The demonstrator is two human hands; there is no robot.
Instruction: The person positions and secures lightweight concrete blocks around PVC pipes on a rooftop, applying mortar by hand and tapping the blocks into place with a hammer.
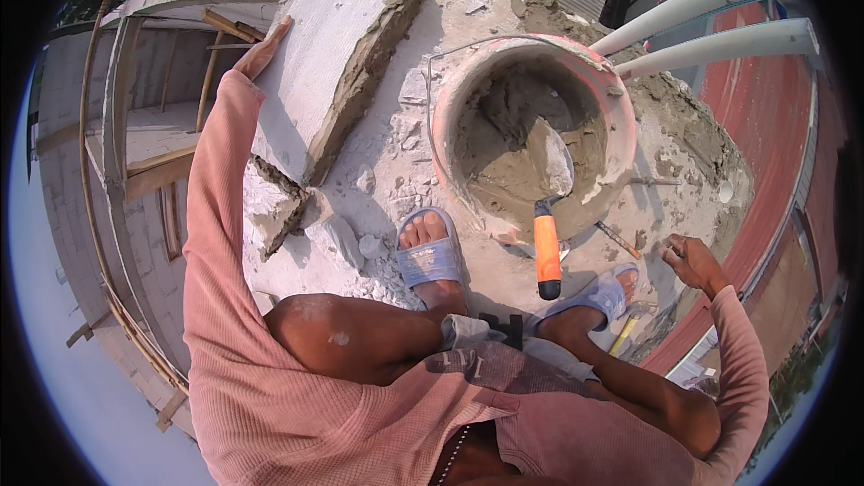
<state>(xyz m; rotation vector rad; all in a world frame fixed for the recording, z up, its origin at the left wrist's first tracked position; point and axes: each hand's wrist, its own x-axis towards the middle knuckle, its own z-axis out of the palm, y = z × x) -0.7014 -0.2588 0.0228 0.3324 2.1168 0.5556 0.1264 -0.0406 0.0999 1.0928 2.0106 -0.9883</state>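
Note:
My left hand (263,52) lies with its fingers stretched out flat against the left edge of a pale block (328,36), which has grey mortar along its right side. My right hand (691,263) hangs over the ledge beside my right foot, fingers curled in and nothing visible in them. Between my hands stands a mortar-caked, pinkish bucket (443,121) with a thin wire handle, partly filled with wet grey mortar (495,117). A trowel (546,247) rests in it, blade in the mortar and orange-and-black handle leaning over the near rim toward me.
Broken block pieces (333,243) and crumbs lie by my left sandal (429,261). A yellow-handled tool (623,335) lies near my right sandal (607,297). Two white pipes (720,49) jut up at right, above a red metal roof (751,153). The wall drops away at left past wooden poles (90,126).

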